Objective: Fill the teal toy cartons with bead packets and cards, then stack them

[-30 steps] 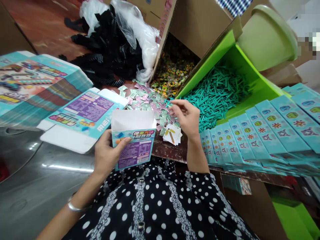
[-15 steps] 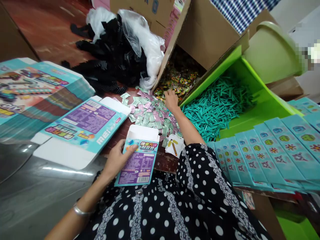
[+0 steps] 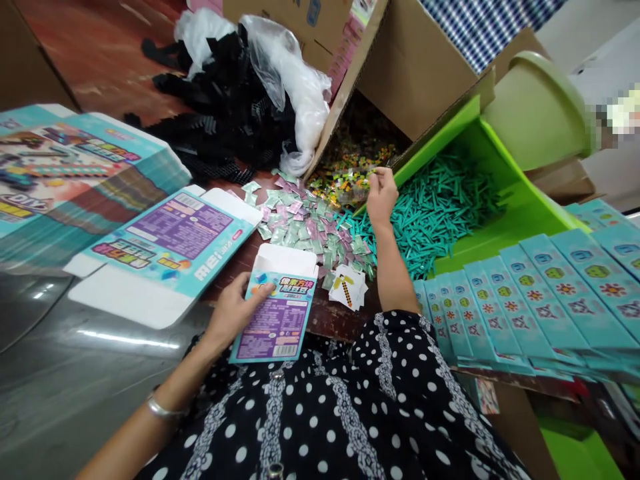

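My left hand [image 3: 239, 305] is closed on a small blue and purple printed box [image 3: 277, 320], its white top flaps standing up. My right hand [image 3: 383, 193] is pinched at the mouth of a tipped cardboard box [image 3: 415, 67]. From its fingers extends a clear packet of small orange, yellow and green pieces [image 3: 353, 181]. More such packets lie inside the cardboard box. Just below are scattered pink and green sachets [image 3: 300, 223] and a small stack of white cards [image 3: 347, 290] with a pickaxe picture. Teal sticks [image 3: 440, 213] are heaped beside my right wrist.
Flattened printed boxes [image 3: 165, 247] and a tall stack of them [image 3: 75, 180] are at left. Black plastic parts [image 3: 215, 113] and a clear bag [image 3: 295, 73] lie behind. A green bin [image 3: 520, 180] and a row of filled-out blue boxes [image 3: 540, 287] stand at right.
My right hand has come up and to the right out of the packets, now with a clear packet in its fingers. My left hand still holds the printed box in nearly the same place.
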Motion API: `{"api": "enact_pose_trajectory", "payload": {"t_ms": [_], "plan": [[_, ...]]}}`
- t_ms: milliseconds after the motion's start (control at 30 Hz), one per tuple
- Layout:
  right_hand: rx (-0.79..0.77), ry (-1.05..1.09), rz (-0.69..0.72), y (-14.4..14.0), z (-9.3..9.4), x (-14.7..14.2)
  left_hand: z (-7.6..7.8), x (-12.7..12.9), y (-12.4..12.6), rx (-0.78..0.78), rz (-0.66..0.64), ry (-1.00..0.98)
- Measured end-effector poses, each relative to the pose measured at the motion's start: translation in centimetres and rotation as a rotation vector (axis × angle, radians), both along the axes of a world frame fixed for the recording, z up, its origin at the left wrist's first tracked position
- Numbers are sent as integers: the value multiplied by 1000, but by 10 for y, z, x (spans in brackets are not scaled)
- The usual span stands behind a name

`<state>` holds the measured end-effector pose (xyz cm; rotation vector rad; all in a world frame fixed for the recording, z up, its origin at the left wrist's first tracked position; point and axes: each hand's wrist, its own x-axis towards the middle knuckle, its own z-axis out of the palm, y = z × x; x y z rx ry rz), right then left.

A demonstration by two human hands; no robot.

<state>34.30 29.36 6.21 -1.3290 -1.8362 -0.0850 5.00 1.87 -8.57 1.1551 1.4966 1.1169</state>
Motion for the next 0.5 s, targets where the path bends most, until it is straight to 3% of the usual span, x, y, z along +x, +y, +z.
{"api": "enact_pose_trajectory", "payload": {"t_ms": [100, 200, 333, 500], "plan": [[-61, 201, 247, -41, 17, 5, 0, -2, 0, 18, -3, -48], [-177, 250, 464, -94, 36, -7, 6, -4, -1, 73, -10, -69], [-226, 121, 625, -154, 62, -35, 20, -1, -5, 139, -69, -93], [-369, -117, 711, -184, 77, -53, 40, 1, -11, 179, -120, -113]]}}
